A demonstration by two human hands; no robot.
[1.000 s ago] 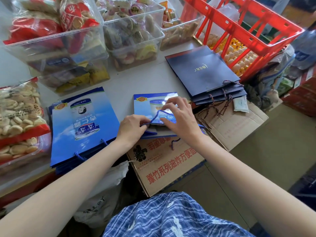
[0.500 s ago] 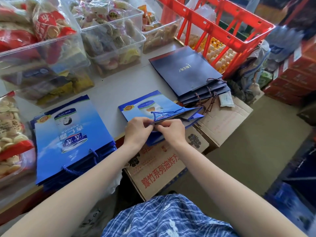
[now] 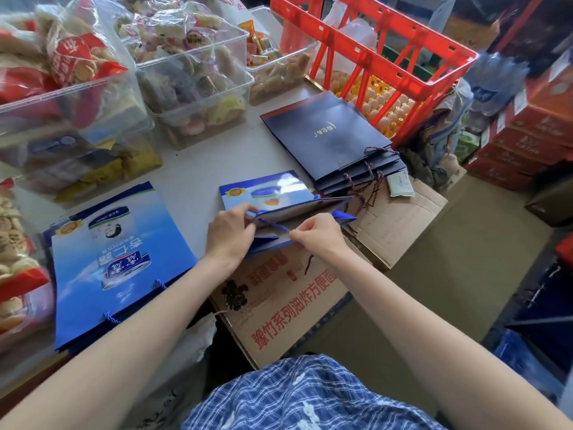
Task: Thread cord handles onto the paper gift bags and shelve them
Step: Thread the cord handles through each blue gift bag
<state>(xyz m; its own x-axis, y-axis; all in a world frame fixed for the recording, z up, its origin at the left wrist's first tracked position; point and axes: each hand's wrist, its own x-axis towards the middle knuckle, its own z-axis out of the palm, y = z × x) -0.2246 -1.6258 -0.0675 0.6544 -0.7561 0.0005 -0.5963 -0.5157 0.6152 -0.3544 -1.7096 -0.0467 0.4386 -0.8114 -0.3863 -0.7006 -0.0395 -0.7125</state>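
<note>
The grey counter [image 3: 198, 178] carries clear tubs [image 3: 186, 97] of snacks at 11 o'clock, a red crate [image 3: 400, 66] at 1 o'clock, a navy bag stack [image 3: 328, 138] and a blue bag stack [image 3: 114, 259] at 9 o'clock. At centre a blue bag [image 3: 297, 209] lies half-opened at the counter's near edge over a cardboard box [image 3: 279, 302]. The left hand [image 3: 229, 234] grips its top edge, and the right hand [image 3: 319, 234] pinches the blue cord [image 3: 273, 225].

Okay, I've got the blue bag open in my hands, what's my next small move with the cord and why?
Probably draw the blue cord taut with your right hand. It pinches the cord, which slants slack across the inner face, while your left hand holds the open blue bag by its rim.
</note>
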